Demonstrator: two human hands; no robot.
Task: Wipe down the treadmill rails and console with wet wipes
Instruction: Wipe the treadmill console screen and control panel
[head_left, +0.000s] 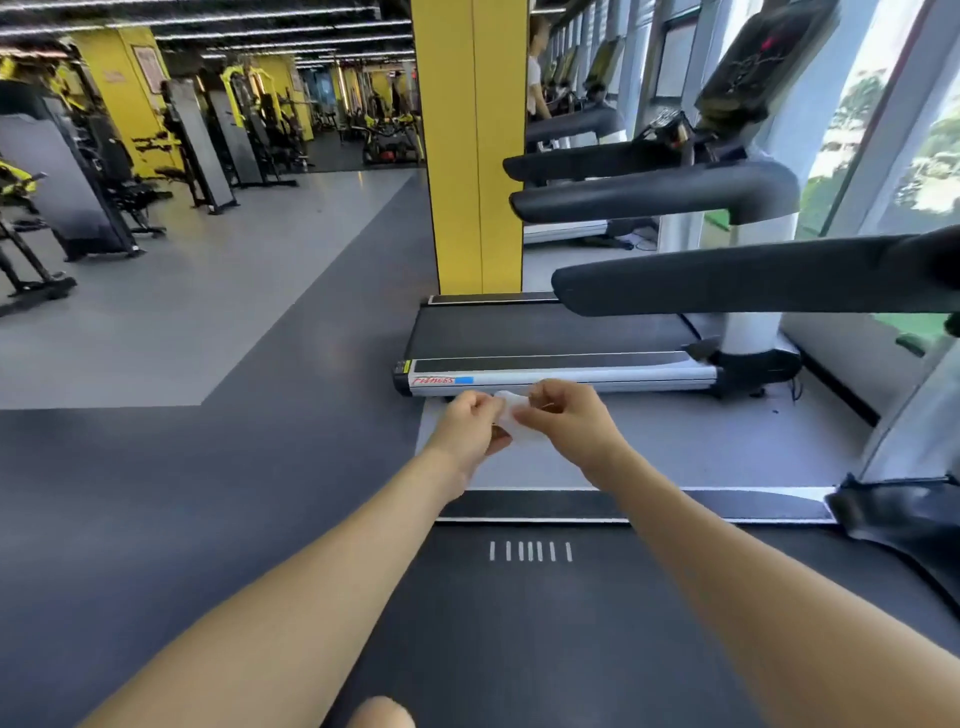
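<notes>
Both bare forearms reach forward from the bottom of the view and meet near the centre, where the two hands hold a small white wet wipe between them. The left hand sits at about nine o'clock of the wipe, its fingers curled in and pinching the wipe's left edge. The right hand sits at about three o'clock, its fingers bent and pinching the upper right part of the sheet. The wipe is bunched and partly hidden by both hands, so its full shape cannot be told. It is held in the air above the pale floor strip between two treadmills.

Below the hands, toward six o'clock, lies the dark belt of the near treadmill, marked with a short row of white bars. Its black handrail stretches across at about two o'clock, well apart from the hands. Just beyond the hands at twelve o'clock stands the next treadmill, with a silver side rail bearing red lettering and a blue patch. Its handrail and dark console rise at about one o'clock. A yellow pillar stands at twelve o'clock behind that machine. Windows run along the right side at three o'clock. At ten o'clock, across the grey floor, stand yellow and black weight machines. A person in a white top appears far off beside the pillar.
</notes>
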